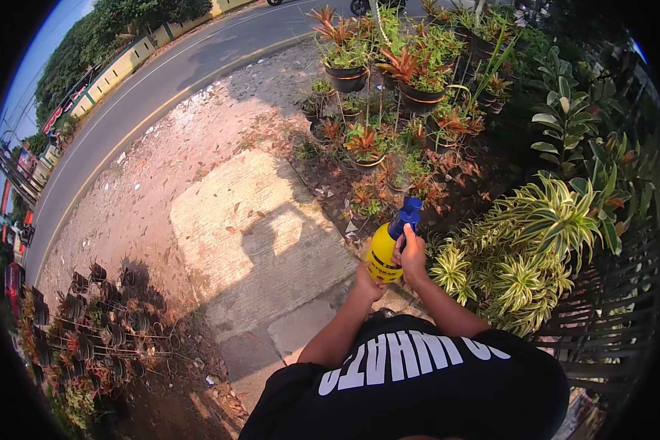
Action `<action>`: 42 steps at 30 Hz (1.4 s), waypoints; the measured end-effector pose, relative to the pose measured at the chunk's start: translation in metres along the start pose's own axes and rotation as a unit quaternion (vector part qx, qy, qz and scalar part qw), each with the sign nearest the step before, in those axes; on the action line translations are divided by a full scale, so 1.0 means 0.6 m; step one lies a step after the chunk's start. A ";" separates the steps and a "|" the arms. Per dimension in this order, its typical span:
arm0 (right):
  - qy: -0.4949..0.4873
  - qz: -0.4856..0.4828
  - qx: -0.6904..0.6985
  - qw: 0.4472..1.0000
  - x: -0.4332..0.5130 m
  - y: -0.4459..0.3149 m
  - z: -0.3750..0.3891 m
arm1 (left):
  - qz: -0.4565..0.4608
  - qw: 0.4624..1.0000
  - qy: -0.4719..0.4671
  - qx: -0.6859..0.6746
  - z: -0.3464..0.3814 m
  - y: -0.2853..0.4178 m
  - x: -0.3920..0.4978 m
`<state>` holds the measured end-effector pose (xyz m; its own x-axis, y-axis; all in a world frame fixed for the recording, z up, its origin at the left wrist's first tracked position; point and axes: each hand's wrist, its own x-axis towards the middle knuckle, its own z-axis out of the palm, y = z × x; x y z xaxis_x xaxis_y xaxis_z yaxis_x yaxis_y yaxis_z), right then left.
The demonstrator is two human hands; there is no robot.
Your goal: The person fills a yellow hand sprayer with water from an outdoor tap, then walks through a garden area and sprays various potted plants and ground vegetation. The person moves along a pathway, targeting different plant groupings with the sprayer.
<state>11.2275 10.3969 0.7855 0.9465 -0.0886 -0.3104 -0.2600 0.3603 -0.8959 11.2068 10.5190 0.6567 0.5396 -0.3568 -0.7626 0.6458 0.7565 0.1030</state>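
A yellow spray bottle (381, 251) with a blue spray head is held up in front of my body, its nozzle end towards the potted plants. My right hand (412, 250) is closed around the neck and trigger area, thumb at the back of the head. Whether the trigger is pressed cannot be told. At the bottle's base, my left hand (368, 282) grips from below. Just beyond the nozzle are small reddish bromeliads (366, 201), and higher up hang black pots (421, 99) of bromeliads and green plants.
Variegated yellow-green foliage (514, 272) grows close on my right, beside a dark slatted fence (599, 324). A concrete slab (253, 231) lies ahead to the left, with a road (115, 104) past it. More potted plants on a rack (96, 330) stand at the lower left.
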 end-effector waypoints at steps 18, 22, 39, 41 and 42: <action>0.016 -0.006 0.005 1.000 -0.023 -0.049 -0.112 | -0.096 0.995 -0.003 0.008 0.047 -0.057 0.034; 0.033 0.086 -0.036 0.995 -0.033 -0.025 -0.107 | -0.147 0.987 0.061 0.005 0.033 -0.065 0.013; -0.035 -0.085 -0.143 0.985 -0.058 -0.108 -0.061 | -0.048 0.992 -0.120 -0.006 0.112 -0.013 0.004; -0.003 -0.027 -0.095 0.995 -0.051 -0.081 -0.061 | -0.098 0.989 -0.106 0.031 0.075 -0.016 0.008; 0.013 0.000 -0.075 0.997 -0.051 -0.069 -0.069 | -0.105 0.994 -0.012 0.025 0.078 -0.027 -0.003</action>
<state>11.2015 10.3463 0.8189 0.9417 -0.1137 -0.3167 -0.2873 0.2179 -0.9327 11.2209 10.4815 0.6862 0.4018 -0.5171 -0.7557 0.7717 0.6355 -0.0246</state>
